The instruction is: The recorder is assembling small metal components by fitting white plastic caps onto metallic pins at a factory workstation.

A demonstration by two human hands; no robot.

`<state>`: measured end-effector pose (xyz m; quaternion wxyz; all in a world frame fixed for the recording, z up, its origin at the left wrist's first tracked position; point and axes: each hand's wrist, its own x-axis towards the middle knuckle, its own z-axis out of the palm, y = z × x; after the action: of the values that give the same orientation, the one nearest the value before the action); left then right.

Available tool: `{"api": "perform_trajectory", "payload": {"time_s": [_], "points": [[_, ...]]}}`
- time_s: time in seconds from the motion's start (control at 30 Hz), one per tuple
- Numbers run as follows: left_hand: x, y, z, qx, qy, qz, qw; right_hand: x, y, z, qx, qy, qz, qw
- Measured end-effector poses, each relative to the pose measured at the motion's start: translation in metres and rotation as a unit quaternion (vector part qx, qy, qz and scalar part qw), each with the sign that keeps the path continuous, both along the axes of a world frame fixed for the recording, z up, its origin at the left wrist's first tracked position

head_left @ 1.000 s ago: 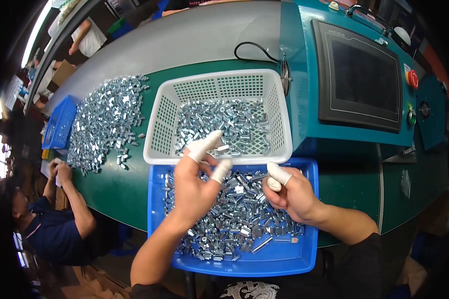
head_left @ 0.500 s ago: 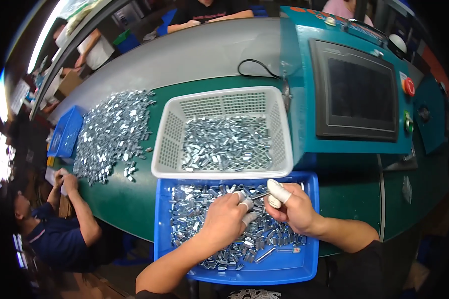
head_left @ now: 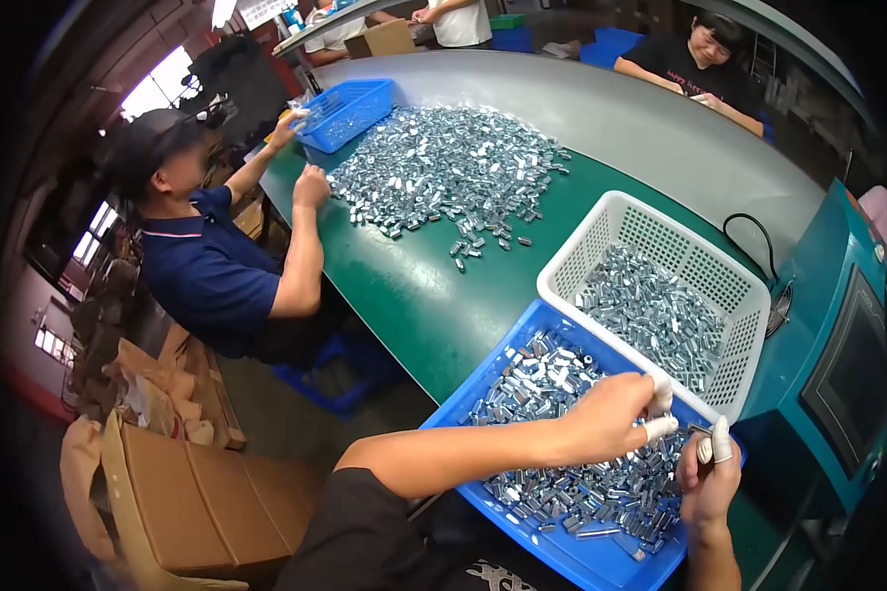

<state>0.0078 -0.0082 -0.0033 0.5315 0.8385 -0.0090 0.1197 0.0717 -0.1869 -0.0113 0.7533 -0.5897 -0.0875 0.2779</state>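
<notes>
My right hand [head_left: 710, 483] has white finger covers on its thumb and a finger, which are closed on a thin metal rod [head_left: 699, 428]. The rod's far end is too small to make out. Left of it, my left hand [head_left: 616, 419] hovers over the blue tray [head_left: 601, 563], its covered fingertips curled but apart, with nothing visible between them. Small shiny hexagonal metal sleeves [head_left: 552, 492] lie heaped in this tray under both hands. Beyond it, a white perforated basket [head_left: 554, 279] holds more such pieces.
A big pile of metal pieces [head_left: 443, 167] covers the far green table [head_left: 414, 295]. At left a co-worker [head_left: 212, 266] reaches toward a second blue tray [head_left: 365, 94]. A teal machine with a screen [head_left: 848, 374] stands right; a cardboard box [head_left: 217, 497] sits lower left.
The view has swung left, shifting the tray and basket rightward and bringing the co-worker fully in. My left fingers have come away from the rod; my right hand still holds it.
</notes>
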Motion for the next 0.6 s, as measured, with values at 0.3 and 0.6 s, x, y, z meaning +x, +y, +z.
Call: {"api": "perform_trajectory", "payload": {"time_s": [0.3, 0.6], "points": [[0.000, -0.009, 0.001, -0.097, -0.055, -0.044, 0.993, -0.001, -0.004, 0.002, -0.032, -0.067, 0.007, 0.997], [0.001, -0.011, 0.008, -0.139, -0.017, 0.033, 0.990, -0.005, -0.010, 0.004, -0.073, -0.114, 0.038, 0.990]]}}
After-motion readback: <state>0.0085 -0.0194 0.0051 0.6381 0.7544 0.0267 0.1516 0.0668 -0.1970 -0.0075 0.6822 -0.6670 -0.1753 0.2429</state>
